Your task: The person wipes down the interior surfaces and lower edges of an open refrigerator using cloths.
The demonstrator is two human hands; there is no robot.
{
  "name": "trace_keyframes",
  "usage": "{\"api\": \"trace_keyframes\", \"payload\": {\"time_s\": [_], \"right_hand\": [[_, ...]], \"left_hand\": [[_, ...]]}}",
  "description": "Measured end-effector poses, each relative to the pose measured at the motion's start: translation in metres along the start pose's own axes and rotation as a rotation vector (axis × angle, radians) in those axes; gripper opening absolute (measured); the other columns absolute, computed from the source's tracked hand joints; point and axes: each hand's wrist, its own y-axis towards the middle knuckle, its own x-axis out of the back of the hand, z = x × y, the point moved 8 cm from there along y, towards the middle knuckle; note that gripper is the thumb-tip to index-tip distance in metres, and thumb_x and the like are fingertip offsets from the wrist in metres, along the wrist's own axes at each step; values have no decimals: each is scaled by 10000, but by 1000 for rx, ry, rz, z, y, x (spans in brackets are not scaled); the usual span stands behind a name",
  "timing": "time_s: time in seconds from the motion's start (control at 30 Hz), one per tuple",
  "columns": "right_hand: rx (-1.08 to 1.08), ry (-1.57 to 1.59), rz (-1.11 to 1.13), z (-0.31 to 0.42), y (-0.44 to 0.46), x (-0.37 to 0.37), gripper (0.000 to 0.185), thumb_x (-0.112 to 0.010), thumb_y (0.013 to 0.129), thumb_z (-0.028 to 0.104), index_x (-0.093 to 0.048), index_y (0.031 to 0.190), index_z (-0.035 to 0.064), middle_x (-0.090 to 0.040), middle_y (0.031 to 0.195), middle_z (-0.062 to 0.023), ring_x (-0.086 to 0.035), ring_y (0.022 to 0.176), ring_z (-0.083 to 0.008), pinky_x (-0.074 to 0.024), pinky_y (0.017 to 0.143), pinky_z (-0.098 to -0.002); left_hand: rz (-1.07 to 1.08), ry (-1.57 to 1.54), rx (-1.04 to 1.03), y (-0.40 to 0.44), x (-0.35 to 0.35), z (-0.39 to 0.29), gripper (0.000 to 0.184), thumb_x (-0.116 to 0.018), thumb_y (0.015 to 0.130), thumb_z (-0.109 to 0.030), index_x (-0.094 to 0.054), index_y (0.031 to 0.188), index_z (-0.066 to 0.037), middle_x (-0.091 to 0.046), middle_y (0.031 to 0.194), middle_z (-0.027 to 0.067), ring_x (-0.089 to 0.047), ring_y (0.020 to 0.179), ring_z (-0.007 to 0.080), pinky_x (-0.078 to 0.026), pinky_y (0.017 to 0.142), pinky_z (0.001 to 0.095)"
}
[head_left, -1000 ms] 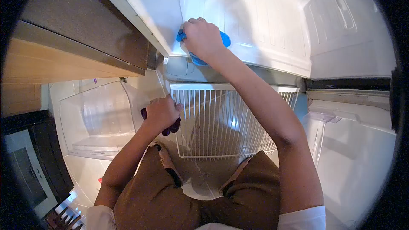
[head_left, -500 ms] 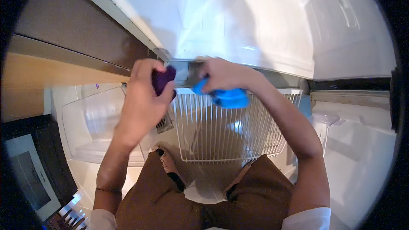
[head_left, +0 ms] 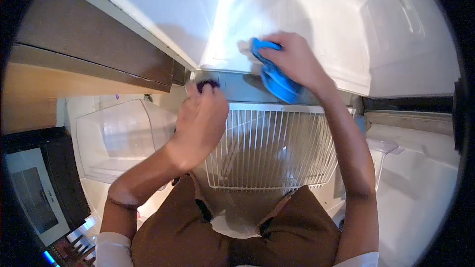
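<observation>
Wiping: apparently your step; next calls for firm, flat pressure.
Blue cloth (head_left: 281,85): gripped in your right hand (head_left: 296,60).
Dark bundle (head_left: 208,84): clutched in your left hand (head_left: 204,116).

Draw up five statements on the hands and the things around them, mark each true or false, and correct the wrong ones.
1. The right hand holds a blue cloth. True.
2. The left hand holds a yellow sponge. False: a dark purple item shows at its fingers.
3. A clear plastic bin lies to the left of the white wire rack. True.
4. The white wire rack is inside the white compartment. False: it is outside, in front of the compartment's front edge.
5. The person's trousers are blue. False: they are brown.
</observation>
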Motion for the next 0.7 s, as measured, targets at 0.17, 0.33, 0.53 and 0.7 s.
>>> {"api": "trace_keyframes", "payload": {"time_s": [0.17, 0.33, 0.53, 0.7], "right_hand": [[146, -378, -449, 38, 46, -58, 218, -567, 799, 210, -677, 814, 21, -615, 877, -175, -614, 854, -337, -523, 731, -411], [292, -219, 87, 66, -12, -118, 176, -622, 776, 152, -667, 901, 37, -615, 849, -163, -619, 811, -340, -502, 712, -439], [16, 183, 193, 48, 13, -87, 161, -646, 788, 170, -666, 886, 44, -601, 813, -173, -612, 787, -332, -496, 715, -435], [263, -358, -331, 73, 7, -99, 368, -673, 743, 141, -582, 1079, 23, -550, 950, -134, -547, 924, -312, -464, 789, -413]], "left_hand": [[156, -288, 86, -42, 22, 1, 276, -576, 756, -14, -598, 1028, 31, -620, 1043, 193, -557, 913, 391, -470, 864, 426], [106, -447, 119, -55, 56, 23, 306, -573, 770, -8, -599, 1072, 29, -628, 1084, 195, -562, 994, 384, -459, 893, 426], [156, -352, 141, -53, 69, 26, 334, -582, 756, 21, -599, 1090, 22, -624, 1104, 195, -562, 1014, 383, -452, 913, 420], [125, -405, 103, -48, 63, 26, 333, -594, 756, 31, -603, 1088, 16, -617, 1130, 185, -553, 1039, 381, -444, 932, 412]]}}
